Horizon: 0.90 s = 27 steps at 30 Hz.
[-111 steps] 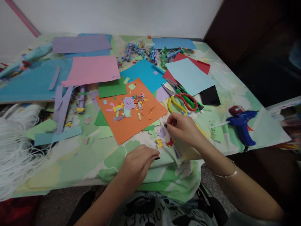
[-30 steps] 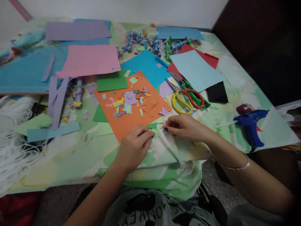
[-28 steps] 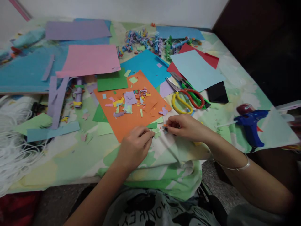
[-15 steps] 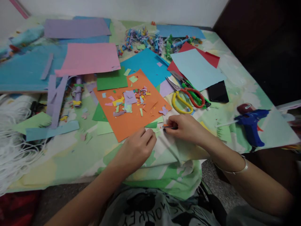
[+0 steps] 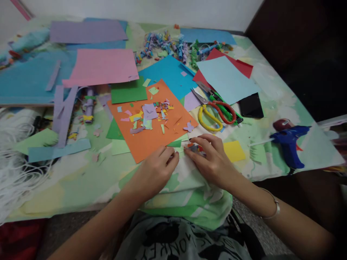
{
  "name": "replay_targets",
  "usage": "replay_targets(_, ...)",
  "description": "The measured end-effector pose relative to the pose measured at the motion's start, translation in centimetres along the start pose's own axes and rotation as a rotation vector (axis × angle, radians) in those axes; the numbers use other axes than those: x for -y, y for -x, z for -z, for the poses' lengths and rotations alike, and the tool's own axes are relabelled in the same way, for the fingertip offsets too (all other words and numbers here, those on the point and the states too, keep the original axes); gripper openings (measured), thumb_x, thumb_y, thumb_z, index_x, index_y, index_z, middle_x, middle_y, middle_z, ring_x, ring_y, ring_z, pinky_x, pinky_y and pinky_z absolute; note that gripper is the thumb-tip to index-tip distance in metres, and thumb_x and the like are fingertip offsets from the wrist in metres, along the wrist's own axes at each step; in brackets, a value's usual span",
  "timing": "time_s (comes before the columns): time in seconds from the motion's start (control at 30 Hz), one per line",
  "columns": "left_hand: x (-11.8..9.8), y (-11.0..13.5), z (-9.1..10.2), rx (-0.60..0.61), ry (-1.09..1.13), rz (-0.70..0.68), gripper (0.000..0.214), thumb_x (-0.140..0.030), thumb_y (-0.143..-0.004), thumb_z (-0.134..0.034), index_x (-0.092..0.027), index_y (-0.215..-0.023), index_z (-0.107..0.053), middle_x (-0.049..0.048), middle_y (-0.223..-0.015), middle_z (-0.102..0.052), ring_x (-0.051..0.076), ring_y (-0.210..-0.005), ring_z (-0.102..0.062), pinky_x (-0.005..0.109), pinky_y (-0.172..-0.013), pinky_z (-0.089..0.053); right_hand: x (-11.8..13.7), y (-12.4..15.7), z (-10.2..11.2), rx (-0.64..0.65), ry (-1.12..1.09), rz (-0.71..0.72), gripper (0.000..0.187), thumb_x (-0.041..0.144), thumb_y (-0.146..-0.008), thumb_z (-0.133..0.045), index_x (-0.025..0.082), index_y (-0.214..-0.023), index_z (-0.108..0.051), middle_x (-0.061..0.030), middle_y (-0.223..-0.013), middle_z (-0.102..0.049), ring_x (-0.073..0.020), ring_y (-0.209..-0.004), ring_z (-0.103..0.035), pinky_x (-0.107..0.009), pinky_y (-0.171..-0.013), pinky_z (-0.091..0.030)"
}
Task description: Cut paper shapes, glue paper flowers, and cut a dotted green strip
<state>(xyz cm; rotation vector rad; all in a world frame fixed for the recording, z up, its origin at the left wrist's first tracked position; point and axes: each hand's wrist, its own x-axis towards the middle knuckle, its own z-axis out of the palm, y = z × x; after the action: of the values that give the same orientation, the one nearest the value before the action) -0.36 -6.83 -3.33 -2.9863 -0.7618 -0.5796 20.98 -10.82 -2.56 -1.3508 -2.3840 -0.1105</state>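
My left hand (image 5: 157, 169) rests on the green patterned tablecloth (image 5: 81, 180) at the near corner of an orange paper sheet (image 5: 151, 137), fingers curled; whether they pinch anything is hidden. My right hand (image 5: 210, 159) lies just right of it, fingers spread and pressing down on small coloured paper cut-outs (image 5: 195, 147) on the cloth. A lilac butterfly cut-out (image 5: 188, 127) sits on the orange sheet's right edge. Paper scraps (image 5: 148, 119) litter the sheet.
Yellow and red scissors (image 5: 214, 115) lie right of the orange sheet. A yellow paper square (image 5: 234, 151), a blue glue gun (image 5: 288, 144), a black card (image 5: 251, 105), pink (image 5: 103, 66), blue and purple sheets, curled paper strips (image 5: 173, 48) and white cord (image 5: 16, 159) surround the work.
My right hand has turned from a pinch to flat, spread fingers over the cut-outs and shifted slightly nearer, uncovering the yellow square. My left hand stayed by the orange sheet's corner.
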Motion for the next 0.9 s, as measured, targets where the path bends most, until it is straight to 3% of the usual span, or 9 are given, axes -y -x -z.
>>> replay_targets(0.23,0.1,0.0,-0.1,0.017,-0.006,0.004,0.028,-0.007,-0.091,-0.038,-0.005,-0.106,-0.062,0.0139,-0.092,-0.059,0.021,-0.081,-0.050,0.034,-0.070,-0.050,-0.4,0.2,-0.5,-0.030,-0.044,-0.035,0.022,0.014,-0.088,-0.054,0.022,-0.105,-0.067,-0.0127,-0.118,-0.056,-0.0284,-0.113,-0.043,-0.048,-0.091,-0.042)
replay_targets(0.5,0.5,-0.2,0.3,0.067,-0.008,-0.017,0.026,-0.009,-0.091,-0.040,-0.007,-0.102,-0.063,0.0132,-0.089,-0.059,0.021,-0.078,-0.050,0.033,-0.066,-0.048,-0.4,-0.5,0.6,0.097,0.094,0.059,0.025,0.017,-0.093,-0.048,0.021,-0.110,-0.066,-0.0105,-0.113,-0.062,-0.0290,-0.112,-0.042,-0.047,-0.087,-0.034)
replay_targets(0.7,0.6,0.1,-0.1,-0.037,0.180,0.122,0.024,-0.009,-0.088,-0.045,-0.012,-0.102,-0.064,0.0095,-0.088,-0.055,0.018,-0.078,-0.049,0.030,-0.067,-0.047,-2.0,-0.7,0.7,0.046,-0.407,-0.140,0.025,0.015,-0.085,-0.054,0.026,-0.095,-0.075,-0.0077,-0.098,-0.060,-0.0223,-0.096,-0.051,-0.042,-0.085,-0.042)
replay_targets(0.77,0.6,0.2,-0.2,-0.060,0.202,0.133,0.024,-0.008,-0.087,-0.046,-0.012,-0.103,-0.064,0.0096,-0.088,-0.055,0.018,-0.078,-0.049,0.030,-0.066,-0.046,-2.6,-1.0,1.0,0.017,-0.590,-0.266,0.027,0.012,-0.082,-0.053,0.024,-0.093,-0.075,-0.0066,-0.095,-0.062,-0.0197,-0.092,-0.057,-0.038,-0.082,-0.045)
replay_targets(0.83,0.7,0.3,-0.3,-0.057,0.209,0.140,0.024,-0.008,-0.087,-0.046,-0.012,-0.102,-0.064,0.0094,-0.088,-0.056,0.018,-0.077,-0.049,0.029,-0.065,-0.045,-3.1,-1.8,1.3,-0.047,-0.658,-0.442,0.025,0.012,-0.080,-0.053,0.020,-0.090,-0.075,-0.0064,-0.091,-0.065,-0.0173,-0.082,-0.060,-0.032,-0.072,-0.047)
replay_targets(0.9,0.6,0.3,-0.3,-0.056,0.208,0.141,0.024,-0.009,-0.087,-0.046,-0.013,-0.101,-0.065,0.0091,-0.088,-0.056,0.017,-0.076,-0.049,0.029,-0.064,-0.044,-3.5,-2.9,1.5,-0.108,-0.588,-0.578,0.023,0.013,-0.078,-0.054,0.017,-0.088,-0.074,-0.0060,-0.084,-0.067,-0.0153,-0.070,-0.058,-0.028,-0.062,-0.044)
